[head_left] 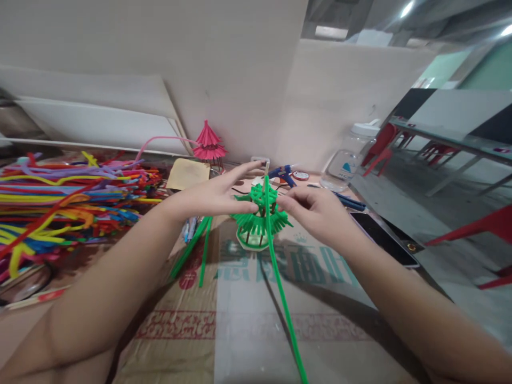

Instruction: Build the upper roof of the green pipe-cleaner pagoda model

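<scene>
A small green pavilion model (262,221) made of pipe cleaners stands on the table between my hands, its fringed roof tier above brown posts and a pale base. One long green pipe cleaner (282,290) rises from the near side of the table to the model's top. My left hand (218,193) is open at the model's left, thumb against its upper part and index finger stretched above. On the other side, my right hand (314,213) pinches the model's upper right edge with thumb and fingertips. Loose green pipe cleaners (194,248) lie below my left wrist.
Piled multicoloured pipe cleaners (80,200) cover the left. Behind are a pink pavilion model (208,143), a yellowish pad (188,174) and a blue glue gun (283,173). At right are a clear bottle (346,160), blue-handled pliers (350,201) and a phone (382,237).
</scene>
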`<state>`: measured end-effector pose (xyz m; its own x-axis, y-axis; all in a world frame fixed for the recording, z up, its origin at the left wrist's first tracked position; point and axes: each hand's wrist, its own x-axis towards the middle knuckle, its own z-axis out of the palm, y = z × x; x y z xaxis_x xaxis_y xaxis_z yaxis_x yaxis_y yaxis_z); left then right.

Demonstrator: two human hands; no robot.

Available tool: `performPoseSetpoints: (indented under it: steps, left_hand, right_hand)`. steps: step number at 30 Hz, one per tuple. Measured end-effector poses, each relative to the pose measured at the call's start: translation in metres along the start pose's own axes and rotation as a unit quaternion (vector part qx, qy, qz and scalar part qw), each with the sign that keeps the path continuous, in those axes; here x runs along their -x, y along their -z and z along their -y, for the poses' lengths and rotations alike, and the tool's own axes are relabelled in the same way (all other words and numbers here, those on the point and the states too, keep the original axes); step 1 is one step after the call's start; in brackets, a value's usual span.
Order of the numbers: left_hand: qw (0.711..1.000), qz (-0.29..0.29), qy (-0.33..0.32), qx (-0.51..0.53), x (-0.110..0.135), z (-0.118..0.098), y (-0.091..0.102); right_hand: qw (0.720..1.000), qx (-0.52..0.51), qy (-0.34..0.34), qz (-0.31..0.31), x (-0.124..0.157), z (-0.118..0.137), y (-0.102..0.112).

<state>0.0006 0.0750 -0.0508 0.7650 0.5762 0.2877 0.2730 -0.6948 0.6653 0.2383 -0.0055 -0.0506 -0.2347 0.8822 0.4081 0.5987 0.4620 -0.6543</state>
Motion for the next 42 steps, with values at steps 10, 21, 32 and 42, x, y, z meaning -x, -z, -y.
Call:
performPoseSetpoints:
  steps: [10,21,32,42]
  left_hand:
    - [0.998,-0.008,0.031,-0.049,-0.006,0.001,-0.016]
    - [0.998,-0.047,-0.006,-0.028,-0.009,0.005,-0.027]
    - [0.999,-0.034,-0.003,-0.043,-0.009,-0.002,-0.025]
    - [0.999,-0.036,-0.011,-0.035,-0.01,-0.001,-0.025]
  right_hand:
    - [0.99,-0.072,-0.07,0.097,0.01,-0.009,-0.019]
    - [0.961,-0.215,-0.084,0.151,0.007,-0.014,-0.007]
    - [0.97,-0.176,-0.1,0.134,0.008,-0.017,-0.015]
    - [0.979,-0.139,-0.087,0.124,0.008,-0.015,-0.016]
